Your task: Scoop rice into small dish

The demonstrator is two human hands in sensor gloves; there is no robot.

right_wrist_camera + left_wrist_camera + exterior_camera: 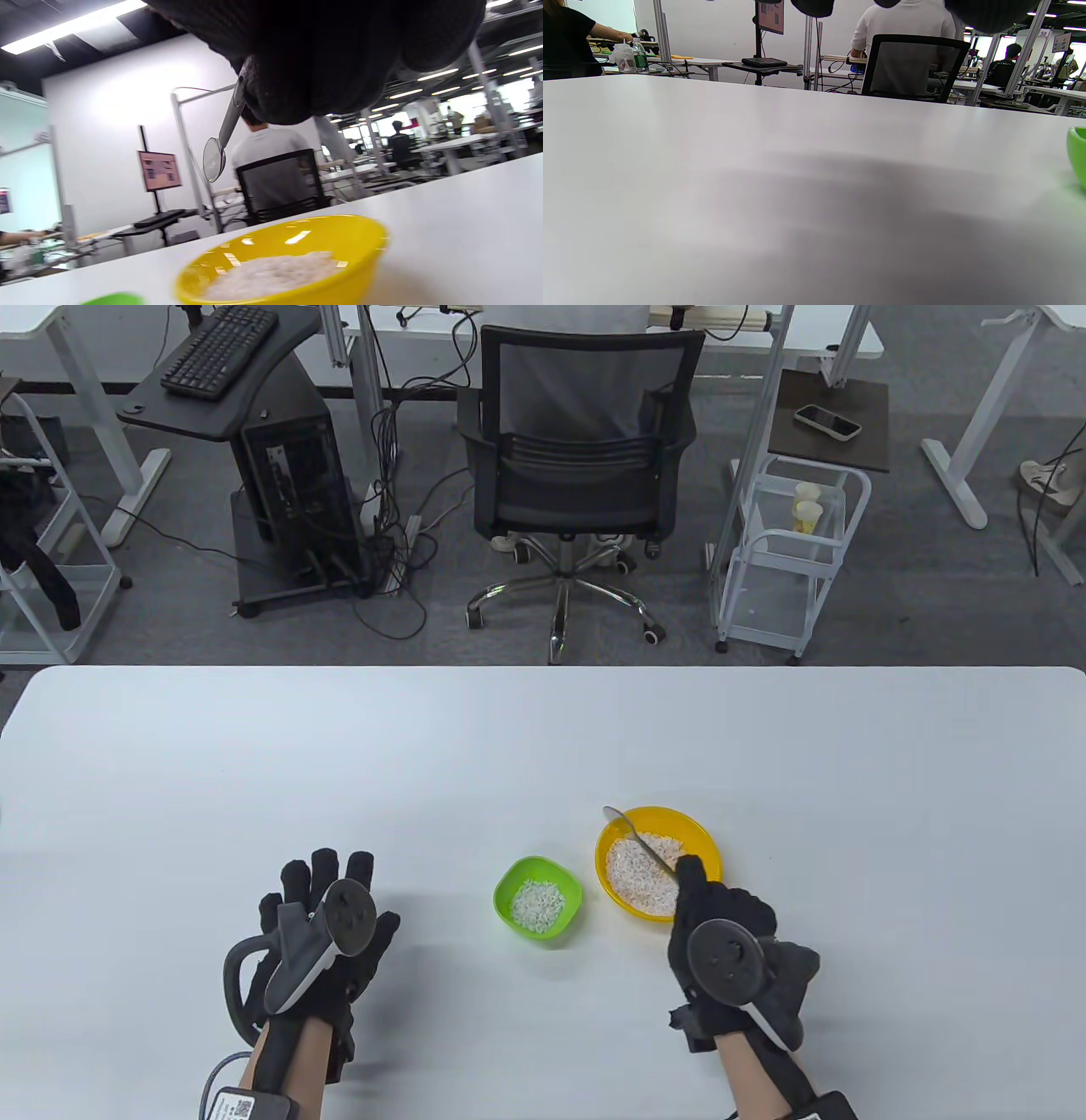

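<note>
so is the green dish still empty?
No, green dish already holds a small pile of rice, table view. Yellow bowl holds far more.

Plain white table (pixel 543 746), nothing fancy. Two bowls sit on it side by side, not touching: a small green bowl (pixel 538 897) with a bit of rice, and a bigger yellow bowl (pixel 658 861) of rice just past the right hand's fingertips, green one off to their left.
</note>
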